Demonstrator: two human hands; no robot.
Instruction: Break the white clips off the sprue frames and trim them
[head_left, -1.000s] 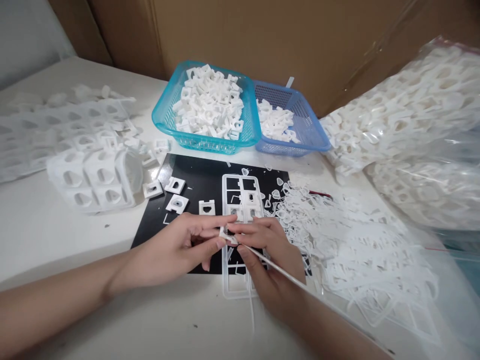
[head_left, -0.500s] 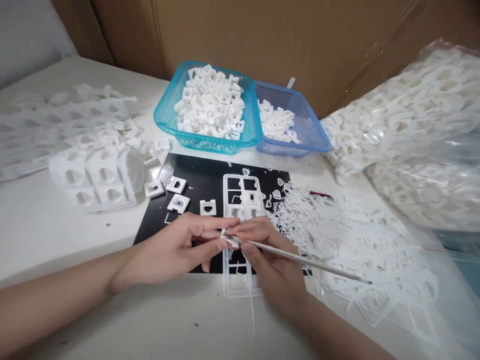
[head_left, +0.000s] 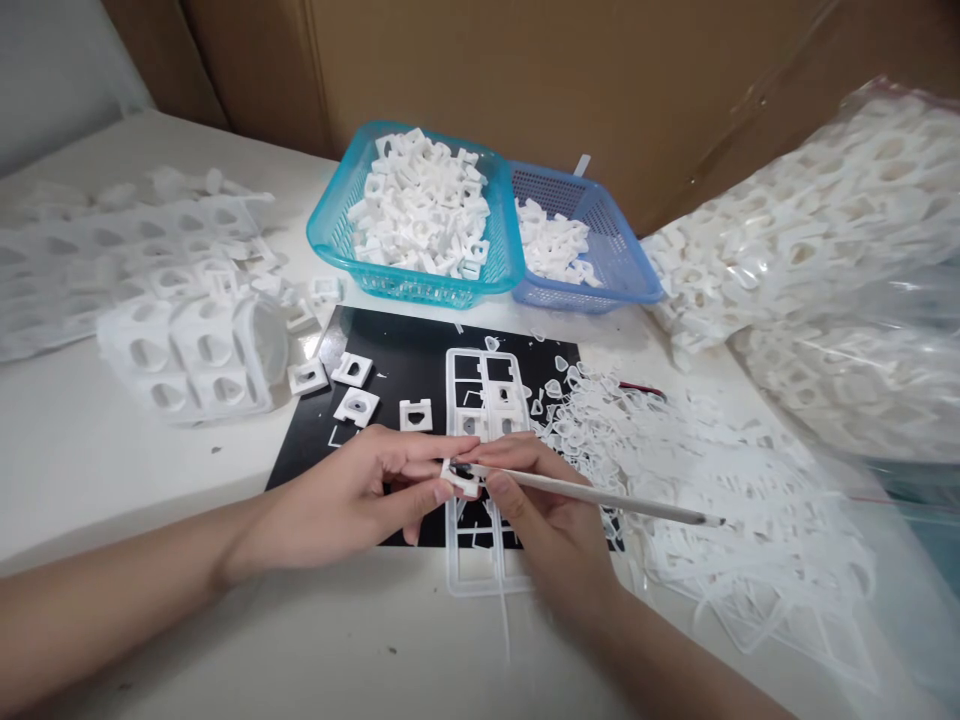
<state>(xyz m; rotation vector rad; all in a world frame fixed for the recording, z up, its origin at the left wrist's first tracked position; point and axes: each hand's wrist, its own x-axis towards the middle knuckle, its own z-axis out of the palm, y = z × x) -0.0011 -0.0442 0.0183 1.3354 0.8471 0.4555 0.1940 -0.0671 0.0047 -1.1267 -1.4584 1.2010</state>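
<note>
My left hand [head_left: 360, 500] pinches a small white square plastic piece [head_left: 457, 477] between thumb and fingers, just above the near edge of a black mat [head_left: 405, 360]. My right hand [head_left: 551, 520] is closed on a thin white stick [head_left: 600, 495]; its tip touches the piece and its far end points right. Under both hands lies a white plastic frame [head_left: 484, 400] with a few pieces still in it. Three loose square pieces [head_left: 356, 405] rest on the mat to the left.
A teal basket [head_left: 337, 245] full of white pieces and a blue basket [head_left: 637, 270] stand behind the mat. Sheets of uncut parts [head_left: 187, 350] lie at left. A heap of empty frames [head_left: 712, 480] and clear bags of parts [head_left: 840, 270] fill the right. Cardboard stands behind.
The stick in my right hand has swung from pointing down toward me to pointing out to the right and slightly up. My left hand holds the piece in the same place.
</note>
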